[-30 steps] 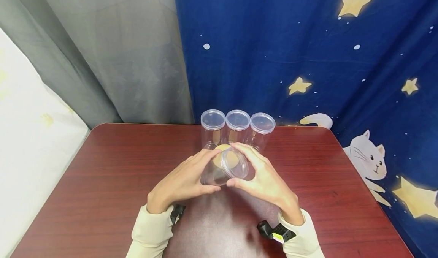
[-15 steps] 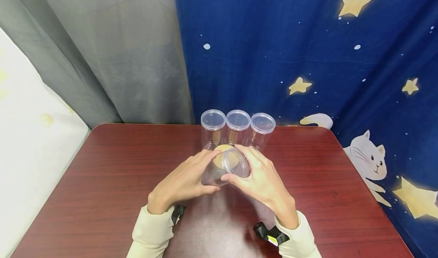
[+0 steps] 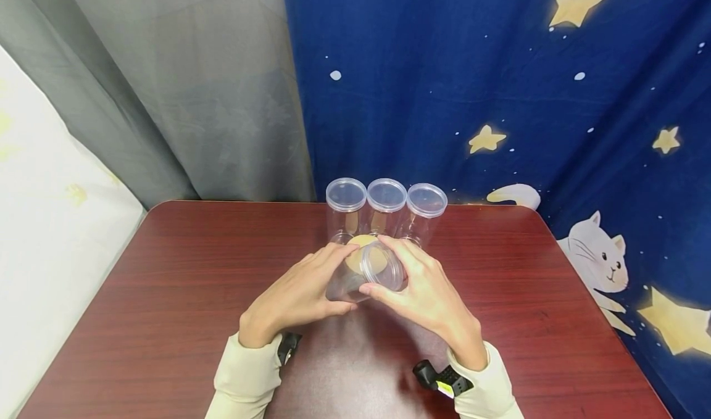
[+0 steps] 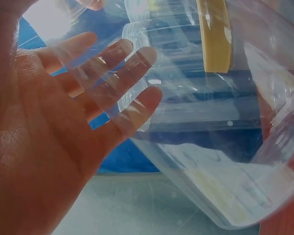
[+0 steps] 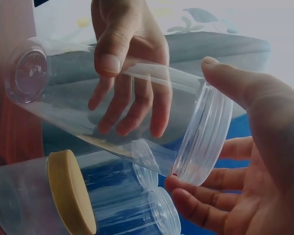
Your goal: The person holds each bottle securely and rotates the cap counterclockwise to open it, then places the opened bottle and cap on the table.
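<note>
A clear plastic jar (image 3: 343,285) is held tilted above the table, with nothing visible inside. My left hand (image 3: 294,292) grips its body, thumb on the near side and fingers behind the clear wall, as the right wrist view shows. On the jar's mouth sits a clear ribbed screw lid (image 5: 206,134). My right hand (image 3: 428,295) pinches this lid between thumb and fingertips. Just beyond the held jar stands a shorter clear jar (image 5: 22,196) with a gold lid (image 5: 71,191), partly seen through the held one.
Three tall clear jars stand in a row near the table's far edge: a left jar (image 3: 345,206), a middle jar (image 3: 386,206) and a right jar (image 3: 426,209), all with clear lids. The reddish-brown table (image 3: 194,271) extends to both sides. Curtains (image 3: 389,98) hang behind it.
Over the last second my right hand has shifted slightly and turned at the lid, its thumb moving left, its wrist moving left and down. My left hand and the jar have hardly moved.
</note>
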Demonstrator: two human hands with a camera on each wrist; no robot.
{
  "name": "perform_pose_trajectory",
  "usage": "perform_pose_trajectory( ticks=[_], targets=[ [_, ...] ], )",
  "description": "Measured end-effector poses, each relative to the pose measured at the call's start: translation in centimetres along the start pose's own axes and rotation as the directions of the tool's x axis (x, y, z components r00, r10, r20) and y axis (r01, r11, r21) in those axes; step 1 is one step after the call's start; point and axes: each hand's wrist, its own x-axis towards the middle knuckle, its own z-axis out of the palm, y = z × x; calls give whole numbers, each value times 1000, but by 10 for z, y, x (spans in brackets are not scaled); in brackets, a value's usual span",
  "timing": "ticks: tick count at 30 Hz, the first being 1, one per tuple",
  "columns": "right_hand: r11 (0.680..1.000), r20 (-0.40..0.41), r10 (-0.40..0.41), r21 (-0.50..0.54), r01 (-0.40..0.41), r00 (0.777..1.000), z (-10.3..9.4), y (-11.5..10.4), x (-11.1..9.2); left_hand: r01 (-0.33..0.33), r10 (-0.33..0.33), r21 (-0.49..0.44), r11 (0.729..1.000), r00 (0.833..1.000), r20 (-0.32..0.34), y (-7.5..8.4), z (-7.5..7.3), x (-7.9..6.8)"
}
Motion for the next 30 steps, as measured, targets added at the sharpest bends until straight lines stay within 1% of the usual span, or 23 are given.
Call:
perform_pose_trajectory(
  ticks=[6, 11, 18, 30],
  targets=[
    [1000, 13, 7, 29, -7, 1000, -1, 0, 0, 0, 0, -12, 1000, 1000, 3, -1, 0, -1],
    [999, 16, -15, 52, 14, 1000, -2, 0, 0, 1, -1, -18, 1000, 1000, 7, -1, 0, -1],
    [995, 40, -39, 91, 35, 998, -3, 2, 2, 13, -13, -29, 999, 1000, 20, -1, -2, -1],
    [991, 70, -52, 124, 43, 996, -3, 2, 2, 35, -33, -45, 998, 999, 34, -2, -2, -1]
  ],
)
